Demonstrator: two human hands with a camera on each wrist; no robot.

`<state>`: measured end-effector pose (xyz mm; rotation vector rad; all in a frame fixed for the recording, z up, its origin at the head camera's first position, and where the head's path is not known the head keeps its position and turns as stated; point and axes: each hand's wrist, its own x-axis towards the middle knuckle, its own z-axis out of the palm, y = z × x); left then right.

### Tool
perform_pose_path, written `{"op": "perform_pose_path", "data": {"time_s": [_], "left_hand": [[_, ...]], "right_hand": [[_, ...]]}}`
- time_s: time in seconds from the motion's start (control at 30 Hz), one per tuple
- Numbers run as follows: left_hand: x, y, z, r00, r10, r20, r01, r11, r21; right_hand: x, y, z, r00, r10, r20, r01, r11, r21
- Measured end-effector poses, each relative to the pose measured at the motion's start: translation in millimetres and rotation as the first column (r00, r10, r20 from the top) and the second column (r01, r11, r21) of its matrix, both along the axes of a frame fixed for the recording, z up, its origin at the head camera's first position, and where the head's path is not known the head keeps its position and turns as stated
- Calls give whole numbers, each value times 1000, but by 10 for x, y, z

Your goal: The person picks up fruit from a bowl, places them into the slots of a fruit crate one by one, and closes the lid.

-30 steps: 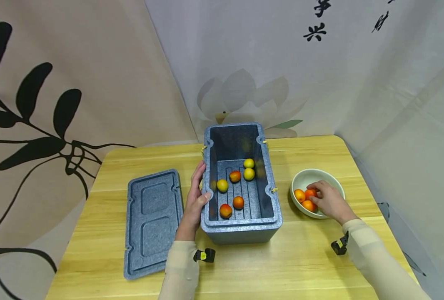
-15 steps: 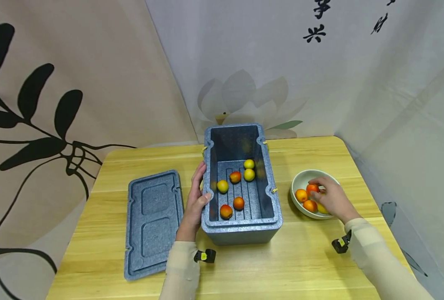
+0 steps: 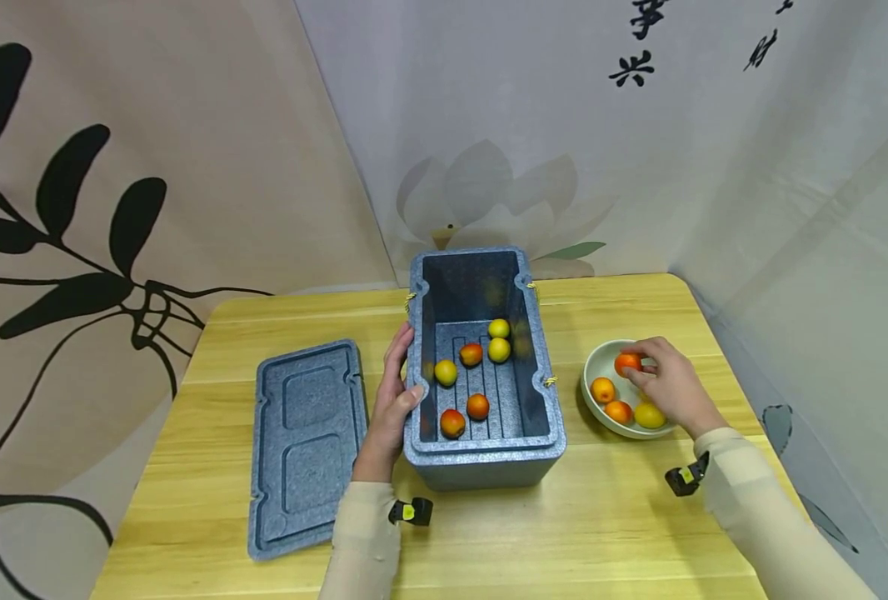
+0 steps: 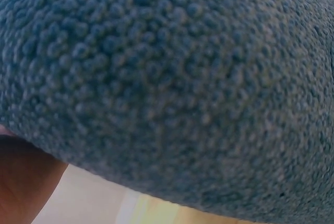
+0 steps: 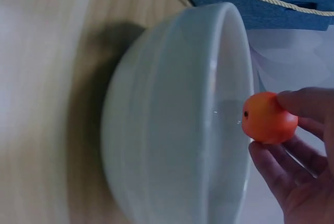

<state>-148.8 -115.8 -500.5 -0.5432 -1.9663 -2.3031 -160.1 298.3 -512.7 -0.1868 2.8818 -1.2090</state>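
My left hand [image 3: 393, 398] rests along the left side of a speckled blue-grey foam box [image 3: 481, 457], its thumb on the rim and its fingers against the outer wall. Inside the box lie several small yellow and orange-red fruits [image 3: 471, 354]. Over a pale round bowl [image 3: 596, 364] on the right, my right hand [image 3: 672, 385] pinches a small orange fruit [image 5: 269, 118] between thumb and fingers, at the rim in the right wrist view. Two orange fruits [image 3: 603, 389] and a yellow fruit [image 3: 649, 415] lie in the bowl. Foam fills most of the left wrist view.
The foam lid [image 3: 309, 442] lies flat on the wooden table [image 3: 564, 533], left of the box. Yellow cord loops [image 3: 549, 380] sit at the box's sides. Printed cloth [image 3: 489, 100] hangs behind the table.
My right hand has lifted the orange fruit slightly in the bowl and shifted right, uncovering the yellow fruit beneath. The left hand and the box have stayed put.
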Motion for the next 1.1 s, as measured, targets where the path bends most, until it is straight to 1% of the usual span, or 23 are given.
{"op": "perform_pose_path", "data": {"time_s": [0.17,0.37,0.57,0.73,0.87,1.1], "left_hand": [[4,2,11,1000,-1,6,1,1000,6],[7,3,21,1000,4,8,-4,1000,-2],[1,2,13,1000,-4,2,4,1000,6],[0,-4,8,1000,2,-6,-2,1000,-9],[1,-6,9,1000,7,-7,-7,1000,-22],[6,-1,14,1000,5,1,-5,1000,-14]], "right_hand": [[-33,-6,113,1000,-11,-25,11,1000,-22],[-65,-62,278,996,-23,-87,19,999,-46],[-97,-124,427,990,-17,-138,9,998,-59],[-151,-192,552,983,1,-185,-12,998,-59],[-200,-256,638,982,-2,-190,-10,998,-61],[-271,-376,822,977,-6,-212,-18,994,-110]]}}
